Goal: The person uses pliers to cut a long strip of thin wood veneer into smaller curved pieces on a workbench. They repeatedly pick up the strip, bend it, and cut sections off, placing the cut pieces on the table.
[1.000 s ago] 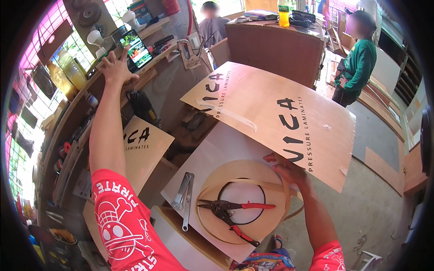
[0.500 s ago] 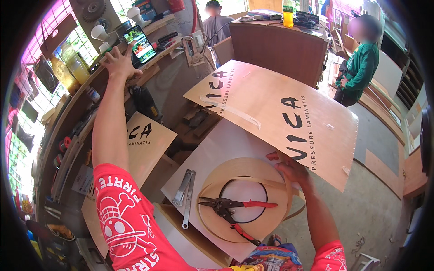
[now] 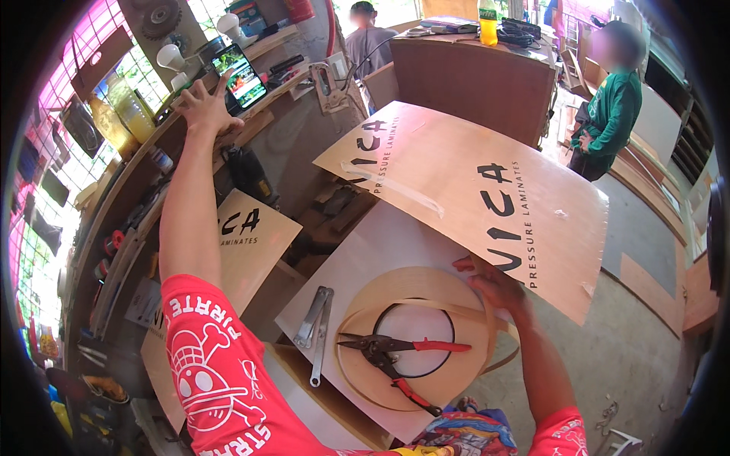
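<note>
My left hand (image 3: 207,109) reaches up to a shelf on the left with its fingers spread. One fingertip is at the lit screen of a smartphone (image 3: 242,78), which leans there upright. My right hand (image 3: 496,287) is at the lower edge of a tan-backed laminate sheet (image 3: 471,178). Its thumb points left, and the sheet hides most of its fingers. Just below that hand lies a roll of wood-coloured edge banding (image 3: 372,292). Red-handled tin snips (image 3: 380,351) rest across the roll, and two metal wrenches (image 3: 319,327) lie left of it.
Under the roll is a white panel (image 3: 365,242). Another laminate sheet (image 3: 255,235) stands behind my left arm. A brown cabinet (image 3: 468,83) bears a yellow drink bottle (image 3: 487,26). A person in green (image 3: 612,114) stands at the right, another in grey (image 3: 369,47) farther back.
The whole view has shifted slightly, moving the scene a little to the right. My left hand stays at the phone and my right hand at the sheet's edge.
</note>
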The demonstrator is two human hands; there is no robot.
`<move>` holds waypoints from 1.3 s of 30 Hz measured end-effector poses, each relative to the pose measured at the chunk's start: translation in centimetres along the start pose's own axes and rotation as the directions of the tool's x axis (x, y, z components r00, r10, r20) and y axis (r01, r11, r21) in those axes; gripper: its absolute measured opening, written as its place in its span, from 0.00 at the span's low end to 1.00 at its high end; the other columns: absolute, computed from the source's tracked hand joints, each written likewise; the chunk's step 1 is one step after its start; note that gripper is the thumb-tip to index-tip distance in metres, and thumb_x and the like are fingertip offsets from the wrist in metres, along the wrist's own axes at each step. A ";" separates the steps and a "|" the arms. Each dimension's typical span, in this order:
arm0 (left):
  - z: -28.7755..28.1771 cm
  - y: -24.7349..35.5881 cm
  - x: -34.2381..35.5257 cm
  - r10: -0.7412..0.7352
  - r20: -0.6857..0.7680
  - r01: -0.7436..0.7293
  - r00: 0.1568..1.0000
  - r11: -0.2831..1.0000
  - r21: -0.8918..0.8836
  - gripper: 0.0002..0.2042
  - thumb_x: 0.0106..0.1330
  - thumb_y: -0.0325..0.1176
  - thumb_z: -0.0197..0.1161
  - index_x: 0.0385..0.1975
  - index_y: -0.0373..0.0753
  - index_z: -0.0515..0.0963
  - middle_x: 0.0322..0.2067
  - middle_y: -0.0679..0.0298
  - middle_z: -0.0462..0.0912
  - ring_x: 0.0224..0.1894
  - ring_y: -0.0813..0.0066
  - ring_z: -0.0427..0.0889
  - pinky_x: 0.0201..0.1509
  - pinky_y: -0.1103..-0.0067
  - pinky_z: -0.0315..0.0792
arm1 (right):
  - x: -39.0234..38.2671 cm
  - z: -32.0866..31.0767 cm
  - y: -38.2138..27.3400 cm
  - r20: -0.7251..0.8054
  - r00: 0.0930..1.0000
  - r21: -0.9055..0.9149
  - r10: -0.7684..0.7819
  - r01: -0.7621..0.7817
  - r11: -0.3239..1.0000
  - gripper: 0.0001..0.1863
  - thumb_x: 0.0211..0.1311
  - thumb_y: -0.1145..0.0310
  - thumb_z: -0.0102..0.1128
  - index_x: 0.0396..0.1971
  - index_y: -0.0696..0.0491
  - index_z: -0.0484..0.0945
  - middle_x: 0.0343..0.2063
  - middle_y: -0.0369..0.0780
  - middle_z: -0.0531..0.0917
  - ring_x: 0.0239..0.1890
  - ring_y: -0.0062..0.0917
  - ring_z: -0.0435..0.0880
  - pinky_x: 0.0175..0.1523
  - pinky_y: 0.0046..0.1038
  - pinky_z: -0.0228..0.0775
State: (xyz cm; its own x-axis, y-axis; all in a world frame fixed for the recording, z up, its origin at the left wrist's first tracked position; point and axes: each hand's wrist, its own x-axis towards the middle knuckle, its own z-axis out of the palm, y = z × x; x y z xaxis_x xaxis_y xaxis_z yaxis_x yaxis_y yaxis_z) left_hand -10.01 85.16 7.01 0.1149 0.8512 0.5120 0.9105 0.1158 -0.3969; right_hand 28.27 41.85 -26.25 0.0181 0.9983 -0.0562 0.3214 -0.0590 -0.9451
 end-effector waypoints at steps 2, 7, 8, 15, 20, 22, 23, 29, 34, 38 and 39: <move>0.2 -0.1 0.1 -0.001 -0.004 0.001 1.000 1.000 0.002 0.66 0.48 0.60 0.87 0.81 0.89 0.38 0.83 0.45 0.49 0.81 0.26 0.51 0.78 0.28 0.53 | 0.0 0.0 -0.4 -0.001 1.000 0.006 0.014 -0.014 1.000 0.34 0.61 0.71 0.54 0.71 0.59 0.73 0.65 0.45 0.82 0.69 0.34 0.78 0.77 0.40 0.66; 0.4 -0.1 0.2 -0.006 -0.012 0.006 1.000 1.000 0.002 0.66 0.48 0.60 0.87 0.81 0.89 0.39 0.81 0.46 0.51 0.81 0.29 0.51 0.77 0.27 0.55 | 0.2 0.0 0.7 -0.008 1.000 0.005 0.020 -0.020 1.000 0.33 0.59 0.74 0.55 0.69 0.59 0.74 0.65 0.45 0.82 0.69 0.34 0.78 0.77 0.40 0.66; 0.3 -0.1 0.2 -0.002 -0.017 0.002 1.000 1.000 0.003 0.66 0.48 0.60 0.87 0.81 0.89 0.39 0.81 0.46 0.51 0.82 0.29 0.51 0.77 0.27 0.55 | 0.3 -0.1 1.0 -0.005 1.000 0.004 0.015 -0.015 1.000 0.33 0.60 0.74 0.54 0.69 0.59 0.74 0.65 0.45 0.82 0.69 0.34 0.78 0.77 0.40 0.66; 0.2 -0.2 0.3 0.010 -0.007 -0.010 1.000 1.000 0.027 0.66 0.47 0.62 0.87 0.81 0.89 0.39 0.82 0.46 0.50 0.82 0.28 0.50 0.76 0.28 0.57 | 0.2 -0.1 1.1 -0.022 0.999 -0.005 -0.046 0.046 0.999 0.32 0.60 0.74 0.53 0.68 0.59 0.75 0.64 0.45 0.82 0.69 0.34 0.79 0.76 0.41 0.67; -0.1 -0.2 0.0 0.014 0.009 -0.014 1.000 0.999 0.038 0.65 0.48 0.65 0.85 0.81 0.88 0.39 0.82 0.47 0.50 0.82 0.28 0.49 0.76 0.28 0.57 | 0.2 -0.1 0.6 -0.019 1.000 -0.028 -0.015 0.015 0.999 0.32 0.59 0.73 0.53 0.67 0.59 0.76 0.64 0.44 0.83 0.67 0.34 0.79 0.76 0.41 0.67; -0.1 -0.2 0.1 0.017 0.015 -0.017 1.000 0.999 0.044 0.65 0.48 0.65 0.85 0.81 0.88 0.39 0.82 0.48 0.50 0.82 0.28 0.48 0.76 0.28 0.57 | 0.2 0.0 0.8 -0.027 0.999 0.000 -0.020 0.020 1.000 0.32 0.59 0.71 0.53 0.67 0.59 0.77 0.64 0.44 0.83 0.67 0.33 0.79 0.76 0.40 0.67; 0.0 -0.2 0.1 0.018 0.017 -0.019 1.000 0.999 0.048 0.65 0.48 0.66 0.85 0.82 0.88 0.39 0.82 0.48 0.50 0.82 0.29 0.48 0.76 0.28 0.57 | 0.2 0.0 0.8 -0.027 0.999 0.001 -0.017 0.017 1.000 0.32 0.59 0.71 0.53 0.67 0.59 0.77 0.64 0.44 0.83 0.67 0.33 0.79 0.76 0.40 0.67; -0.2 -0.2 0.0 0.022 0.027 -0.023 0.999 0.998 0.058 0.64 0.49 0.66 0.84 0.82 0.86 0.41 0.81 0.49 0.50 0.82 0.30 0.47 0.76 0.28 0.57 | 0.1 -0.2 0.6 -0.013 1.000 -0.003 -0.013 0.013 1.000 0.31 0.61 0.73 0.51 0.67 0.57 0.77 0.65 0.43 0.82 0.69 0.32 0.78 0.77 0.40 0.66; -0.2 -0.3 -0.1 0.023 0.011 -0.023 1.000 0.999 0.044 0.64 0.49 0.65 0.85 0.82 0.86 0.41 0.80 0.50 0.51 0.82 0.30 0.47 0.76 0.29 0.58 | 0.3 -0.1 0.9 -0.013 1.000 -0.016 -0.007 0.007 1.000 0.31 0.62 0.73 0.51 0.68 0.56 0.77 0.65 0.43 0.82 0.69 0.32 0.78 0.77 0.39 0.66; -0.2 -0.3 0.1 0.019 0.026 -0.020 0.999 0.999 0.033 0.64 0.48 0.65 0.85 0.82 0.86 0.41 0.81 0.50 0.49 0.83 0.30 0.46 0.76 0.29 0.58 | 0.3 0.0 0.7 -0.022 1.000 0.011 0.005 -0.005 1.000 0.31 0.62 0.74 0.53 0.67 0.56 0.77 0.64 0.43 0.83 0.69 0.32 0.79 0.76 0.39 0.67; 0.0 -0.3 0.1 0.019 0.024 -0.019 1.000 0.999 0.035 0.64 0.48 0.65 0.85 0.82 0.86 0.41 0.82 0.50 0.49 0.83 0.30 0.46 0.76 0.29 0.58 | 0.3 -0.1 0.8 -0.023 1.000 0.014 -0.003 0.003 1.000 0.31 0.62 0.74 0.53 0.67 0.56 0.77 0.64 0.43 0.83 0.68 0.32 0.79 0.76 0.39 0.67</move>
State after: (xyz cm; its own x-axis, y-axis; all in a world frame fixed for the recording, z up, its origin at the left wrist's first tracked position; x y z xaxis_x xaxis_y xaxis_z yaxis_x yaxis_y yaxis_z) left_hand -10.23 85.23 7.23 0.1224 0.8651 0.4864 0.8934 0.1174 -0.4336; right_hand 28.61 42.09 -27.01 0.0392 0.9982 -0.0458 0.3080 -0.0557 -0.9498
